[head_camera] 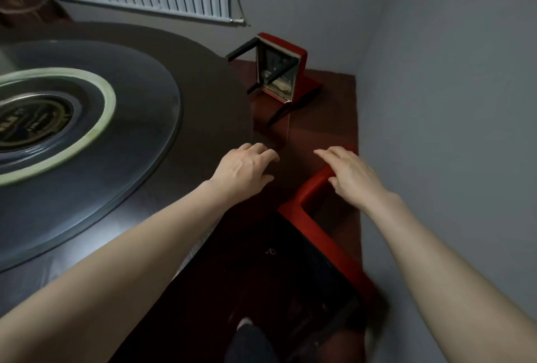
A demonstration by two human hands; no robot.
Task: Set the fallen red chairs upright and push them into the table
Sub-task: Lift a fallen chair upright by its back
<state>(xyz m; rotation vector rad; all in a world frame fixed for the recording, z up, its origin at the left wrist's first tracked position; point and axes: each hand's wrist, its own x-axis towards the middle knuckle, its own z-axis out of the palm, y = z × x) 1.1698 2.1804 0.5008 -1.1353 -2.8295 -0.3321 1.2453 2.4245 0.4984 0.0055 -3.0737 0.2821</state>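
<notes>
Our left hand hovers at the edge of the round surface, its fingers loosely spread and holding nothing. Our right hand reaches over the red rim of the near chair, fingers straight; we cannot tell whether they touch it. The far chair lies on its side on the dark red floor in the corner, legs pointing toward the surface.

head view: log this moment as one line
far red chair: on its side, legs toward table | near red chair: under right hand, fingers straight | left hand: open, empty
</notes>
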